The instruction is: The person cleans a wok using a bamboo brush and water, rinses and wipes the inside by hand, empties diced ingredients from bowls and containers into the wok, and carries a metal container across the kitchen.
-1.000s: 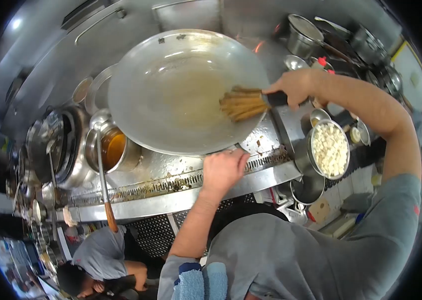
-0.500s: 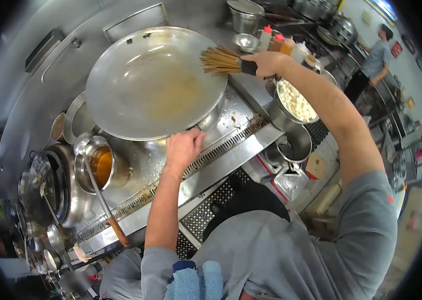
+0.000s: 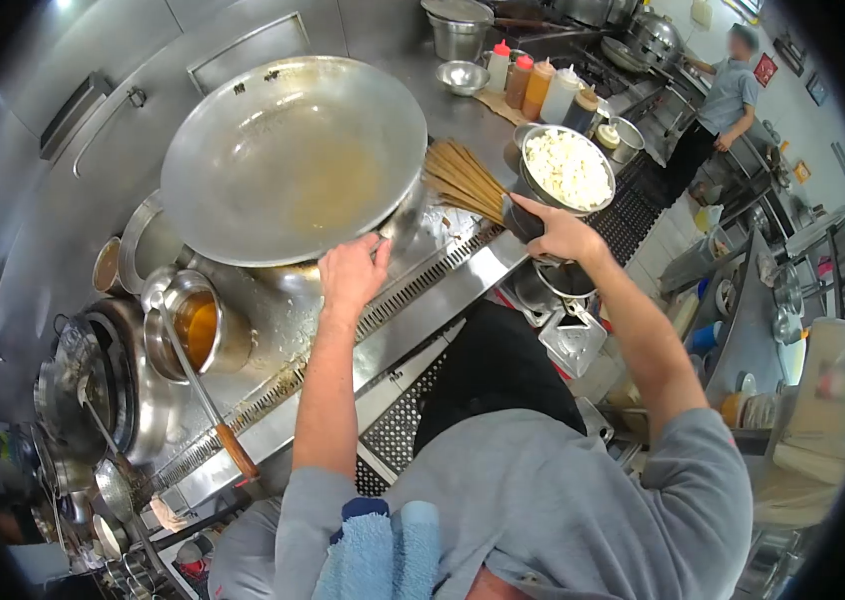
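Observation:
My right hand (image 3: 565,232) grips a bamboo wok brush (image 3: 473,182) by its dark-wrapped end, with the bristles pointing left beside the wok's right side. A large steel wok (image 3: 233,170) sits tilted on the stove, a yellowish-brown tint in its bowl. At its near rim, my left hand (image 3: 351,275) is closed on the wok, fingers partly hidden. Below the right hand stands a steel pot (image 3: 571,280), partly covered by that hand. A bowl of white cubed food (image 3: 570,168) lies just beyond it.
Left of the wok, a pot of orange-brown liquid (image 3: 201,330) holds a wooden-handled ladle (image 3: 235,450). Several sauce bottles (image 3: 535,90) and a small steel bowl (image 3: 464,77) stand at the back. Another person (image 3: 728,100) stands at the far right by a stove.
My right hand has brought the brush down and toward me, away from the wok's right rim. My left hand stays at the near rim. The view has shifted slightly.

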{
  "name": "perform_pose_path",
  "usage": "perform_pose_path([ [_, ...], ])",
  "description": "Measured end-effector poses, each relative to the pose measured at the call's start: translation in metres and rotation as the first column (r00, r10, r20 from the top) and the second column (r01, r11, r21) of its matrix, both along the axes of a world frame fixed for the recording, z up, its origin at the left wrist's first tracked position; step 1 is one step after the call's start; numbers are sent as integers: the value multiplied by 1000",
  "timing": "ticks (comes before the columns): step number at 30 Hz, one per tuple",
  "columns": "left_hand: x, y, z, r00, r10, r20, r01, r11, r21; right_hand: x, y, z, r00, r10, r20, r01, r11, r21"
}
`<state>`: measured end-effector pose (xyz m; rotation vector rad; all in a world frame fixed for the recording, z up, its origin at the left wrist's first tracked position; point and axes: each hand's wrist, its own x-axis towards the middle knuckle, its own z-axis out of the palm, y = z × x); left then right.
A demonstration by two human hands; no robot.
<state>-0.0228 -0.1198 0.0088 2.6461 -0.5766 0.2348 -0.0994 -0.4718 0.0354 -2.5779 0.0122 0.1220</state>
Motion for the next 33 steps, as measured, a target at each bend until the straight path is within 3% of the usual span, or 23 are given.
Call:
perform_pose_path([
  [3, 0, -1, -8, 999, 13, 40, -13, 1000, -3, -6, 2, -44, 985, -127, -116, 164, 902, 401],
  [4, -1, -2, -7, 998, 16, 58, -16, 1000, -4, -7, 7, -56, 989, -147, 8, 130, 894, 429],
  [10, -5, -8, -10, 989, 67, 134, -73, 996, 42, -18, 21, -53, 972, -235, -10, 186, 744, 642],
  [11, -6, -11, -10, 985, 58, 161, -64, 997, 36, -20, 23, -43, 970, -231, 74, 154, 820, 551],
  [13, -11, -15, -4, 988, 68, 138, -74, 996, 42, -10, 19, -46, 967, -203, 151, 96, 846, 524],
  [14, -9, -14, -10, 976, 44, 211, -61, 995, 74, -7, 24, -36, 958, -191, 212, 72, 882, 467],
  [17, -6, -16, -20, 947, 32, 319, -47, 998, 39, 14, 31, -30, 919, -130, 373, -63, 883, 465],
  [18, -6, -18, -18, 969, 46, 241, -60, 997, 52, 24, 35, -36, 878, -152, 454, -96, 874, 477],
  [23, -5, -19, -22, 964, 46, 263, -79, 990, 117, -5, 53, 14, 978, -144, 149, 16, 770, 637],
  [26, -9, -21, -21, 930, 30, 366, -66, 994, 87, 1, 41, -14, 958, -153, 244, -30, 790, 613],
  [28, -7, -21, -24, 915, 49, 400, -82, 995, 65, 0, 34, -9, 969, -134, 206, -19, 795, 607],
  [33, -7, -22, -17, 932, 134, 337, -139, 990, -9, 26, 30, -8, 968, -142, 206, -13, 792, 610],
])
